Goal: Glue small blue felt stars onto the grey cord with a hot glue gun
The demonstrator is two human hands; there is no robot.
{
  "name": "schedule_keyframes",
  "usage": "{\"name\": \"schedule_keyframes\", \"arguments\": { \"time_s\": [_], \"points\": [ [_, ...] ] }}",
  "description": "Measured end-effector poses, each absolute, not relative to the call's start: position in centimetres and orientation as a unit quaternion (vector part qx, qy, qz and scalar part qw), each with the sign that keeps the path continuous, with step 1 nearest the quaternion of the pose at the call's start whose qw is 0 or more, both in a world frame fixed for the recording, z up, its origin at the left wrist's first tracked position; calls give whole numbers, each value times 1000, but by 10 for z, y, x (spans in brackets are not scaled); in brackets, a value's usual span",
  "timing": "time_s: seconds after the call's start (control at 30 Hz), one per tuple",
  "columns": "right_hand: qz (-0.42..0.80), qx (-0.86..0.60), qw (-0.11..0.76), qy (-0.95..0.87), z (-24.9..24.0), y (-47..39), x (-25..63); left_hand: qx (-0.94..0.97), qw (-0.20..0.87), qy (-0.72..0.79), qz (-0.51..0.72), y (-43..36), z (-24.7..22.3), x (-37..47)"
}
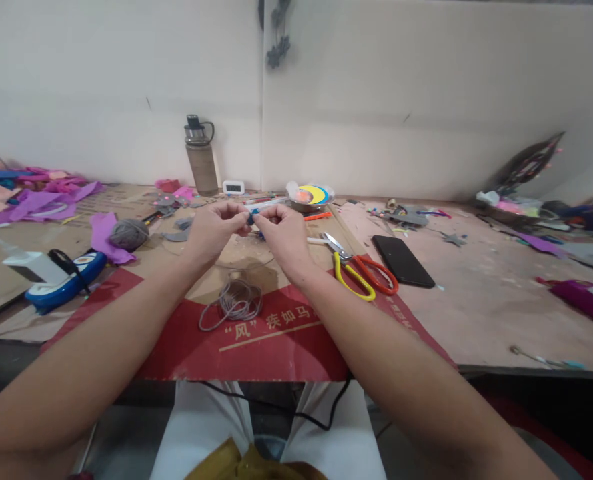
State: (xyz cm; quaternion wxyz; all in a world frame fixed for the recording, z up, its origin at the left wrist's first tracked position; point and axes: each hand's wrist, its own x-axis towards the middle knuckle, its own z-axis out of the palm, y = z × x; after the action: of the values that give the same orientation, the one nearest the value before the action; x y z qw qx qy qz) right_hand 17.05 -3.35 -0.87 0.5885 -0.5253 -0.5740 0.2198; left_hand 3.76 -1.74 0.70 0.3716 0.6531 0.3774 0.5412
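My left hand (pixel 216 230) and my right hand (pixel 285 233) meet above the middle of the table, fingertips pinched together. Between them sits a small blue piece (pixel 254 213), held by both hands. A thin grey thread hangs from the hands down to a loose coil of grey cord (pixel 233 303) lying on the red and brown cardboard sheet (pixel 276 340) in front of me.
Yellow and red handled scissors (pixel 359 270) and a black phone (pixel 402 261) lie right of my hands. A grey yarn ball (pixel 127 233), a blue and white tool (pixel 63 280) and purple scraps (pixel 41 200) lie left. A bottle (pixel 201 157), a small clock (pixel 233 187) and a bowl (pixel 310 197) stand by the wall.
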Motion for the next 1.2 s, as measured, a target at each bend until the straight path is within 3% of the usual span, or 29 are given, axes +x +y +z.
{"name": "schedule_keyframes", "arguments": {
  "time_s": [0.37, 0.53, 0.9, 1.2],
  "points": [
    [250, -495, 626, -548, -4, -39, 171, 677, 381, 355, 520, -13, 7, 34],
    [276, -482, 598, -578, -1, -43, 173, 682, 396, 355, 501, -10, 9, 31],
    [301, -473, 623, -546, -3, -40, 172, 555, 556, 331, 523, -11, 3, 40],
    [241, -506, 604, -567, -6, -38, 168, 565, 520, 353, 535, -12, 0, 44]
  ]
}}
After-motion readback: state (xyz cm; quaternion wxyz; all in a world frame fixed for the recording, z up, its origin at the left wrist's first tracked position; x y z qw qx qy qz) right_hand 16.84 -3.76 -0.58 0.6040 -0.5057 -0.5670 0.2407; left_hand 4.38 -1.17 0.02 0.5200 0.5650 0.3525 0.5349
